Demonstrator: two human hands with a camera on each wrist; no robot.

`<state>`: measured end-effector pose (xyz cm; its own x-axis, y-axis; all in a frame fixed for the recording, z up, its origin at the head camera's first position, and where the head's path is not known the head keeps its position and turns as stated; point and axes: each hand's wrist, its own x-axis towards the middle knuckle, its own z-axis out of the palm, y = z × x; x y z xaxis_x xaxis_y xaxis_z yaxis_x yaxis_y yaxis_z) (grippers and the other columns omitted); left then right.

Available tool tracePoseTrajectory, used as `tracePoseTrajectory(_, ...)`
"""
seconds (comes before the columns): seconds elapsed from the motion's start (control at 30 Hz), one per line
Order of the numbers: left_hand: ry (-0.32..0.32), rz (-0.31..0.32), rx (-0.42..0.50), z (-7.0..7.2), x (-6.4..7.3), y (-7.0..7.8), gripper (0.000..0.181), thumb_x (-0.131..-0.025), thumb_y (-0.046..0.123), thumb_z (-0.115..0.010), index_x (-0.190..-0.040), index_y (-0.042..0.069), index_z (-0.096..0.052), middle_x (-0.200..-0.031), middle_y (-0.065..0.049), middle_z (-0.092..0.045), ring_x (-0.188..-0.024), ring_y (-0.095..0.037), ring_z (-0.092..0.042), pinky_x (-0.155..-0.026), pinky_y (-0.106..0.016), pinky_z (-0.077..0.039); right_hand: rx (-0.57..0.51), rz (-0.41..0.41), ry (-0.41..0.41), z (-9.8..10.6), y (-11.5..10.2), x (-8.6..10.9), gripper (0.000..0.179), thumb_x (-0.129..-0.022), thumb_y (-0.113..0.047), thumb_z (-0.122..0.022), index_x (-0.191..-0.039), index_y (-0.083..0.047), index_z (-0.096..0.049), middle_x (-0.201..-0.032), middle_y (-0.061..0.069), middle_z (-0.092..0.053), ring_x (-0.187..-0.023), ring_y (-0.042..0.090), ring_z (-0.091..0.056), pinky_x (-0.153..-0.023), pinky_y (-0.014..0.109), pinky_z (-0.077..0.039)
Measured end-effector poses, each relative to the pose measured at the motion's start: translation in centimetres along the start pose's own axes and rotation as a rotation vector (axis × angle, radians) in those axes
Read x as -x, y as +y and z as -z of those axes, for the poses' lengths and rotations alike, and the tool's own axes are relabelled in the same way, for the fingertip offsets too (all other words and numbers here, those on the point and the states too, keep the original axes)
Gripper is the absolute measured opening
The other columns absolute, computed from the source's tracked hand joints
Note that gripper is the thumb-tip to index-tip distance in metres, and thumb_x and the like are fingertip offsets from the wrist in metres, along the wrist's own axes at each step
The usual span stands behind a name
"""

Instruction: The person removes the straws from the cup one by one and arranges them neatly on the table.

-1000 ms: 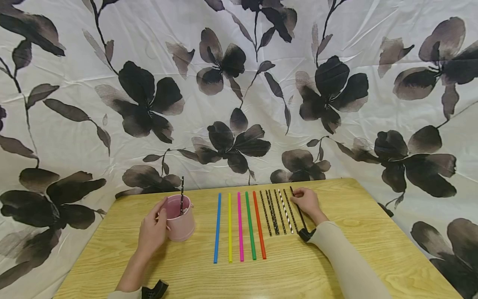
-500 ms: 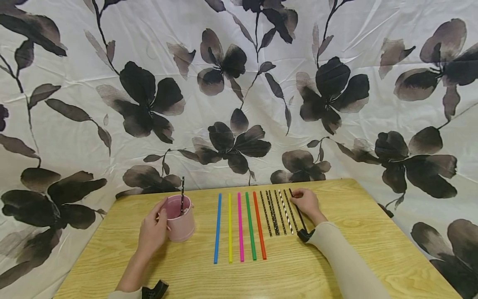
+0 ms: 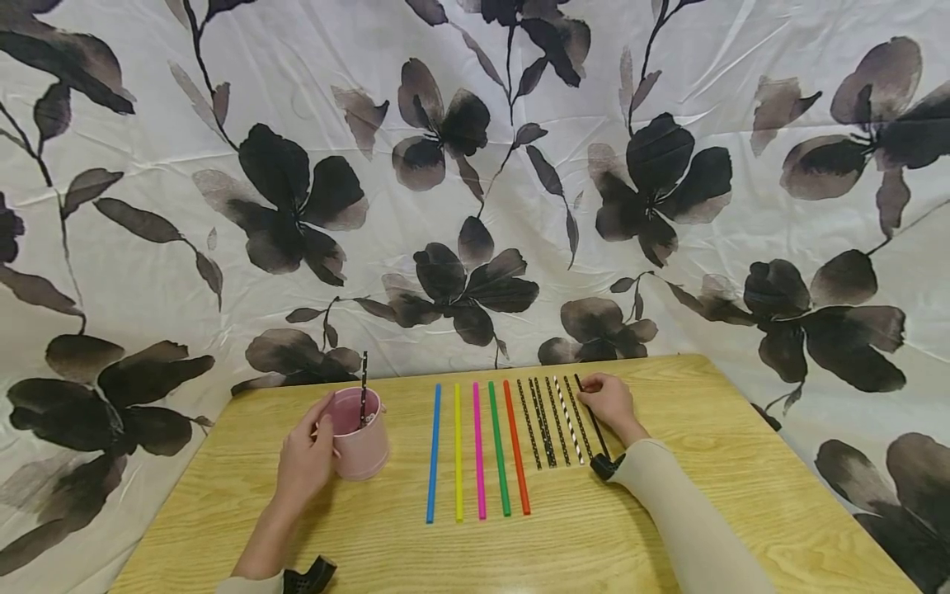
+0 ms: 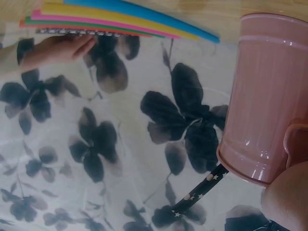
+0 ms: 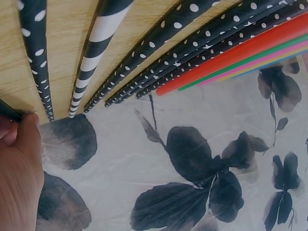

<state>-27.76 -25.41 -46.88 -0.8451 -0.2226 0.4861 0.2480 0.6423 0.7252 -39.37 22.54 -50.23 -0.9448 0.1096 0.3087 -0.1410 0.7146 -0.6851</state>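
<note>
My left hand holds a small pink metal pail at its left side, near the rim. A black straw with white stars stands in the pail and sticks out above its rim. At the right end of a row of straws, my right hand pinches a plain black straw near its far end. The straw lies along the table beside a black straw with white dots. In the right wrist view only the thumb and part of the fingers show, with a bit of the dark straw.
Blue, yellow, pink, green and red straws lie spaced apart mid-table. Several patterned black straws and a black-and-white striped straw lie right of them. A floral cloth hangs behind the wooden table.
The plain black straw has shifted very slightly left, towards the dotted straw beside it. Both hands stay almost still, and the pail has not visibly moved.
</note>
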Motion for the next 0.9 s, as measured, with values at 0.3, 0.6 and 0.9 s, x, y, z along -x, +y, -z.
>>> tracePoseTrajectory(0.3, 0.008, -0.004, -0.005, -0.1, 0.06, -0.14, 0.039, -0.094, 0.032, -0.034, -0.129, 0.023, -0.047, -0.122, -0.006, -0.051, -0.096, -0.02, -0.051, -0.075, -0.04, -0.042, -0.006, -0.001, -0.006, -0.11, -0.05, 0.0, 0.026, -0.073, -0.016, -0.071, -0.095, -0.005, -0.066, -0.082, 0.005, -0.064, -0.076, 0.022, -0.058, -0.074, 0.042, -0.041)
tracePoseTrajectory(0.6, 0.007, 0.002, -0.003, 0.01, 0.1, 0.05, 0.038, -0.094, 0.033, -0.034, -0.129, 0.024, -0.047, -0.123, -0.006, -0.05, -0.097, -0.02, -0.051, -0.075, -0.041, -0.042, -0.014, -0.006, -0.006, -0.25, -0.07, 0.03, 0.025, -0.073, -0.017, -0.071, -0.095, -0.006, -0.067, -0.082, 0.005, -0.064, -0.076, 0.022, -0.059, -0.074, 0.041, -0.041)
tracePoseTrajectory(0.9, 0.007, 0.014, -0.013, 0.01, 0.07, 0.09, 0.038, -0.094, 0.031, -0.034, -0.129, 0.025, -0.047, -0.122, -0.004, -0.051, -0.09, -0.017, -0.051, -0.07, -0.033, -0.042, -0.035, -0.01, -0.012, -0.23, -0.27, -0.03, 0.025, -0.073, -0.016, -0.07, -0.095, -0.004, -0.066, -0.084, 0.007, -0.064, -0.078, 0.023, -0.059, -0.076, 0.042, -0.041)
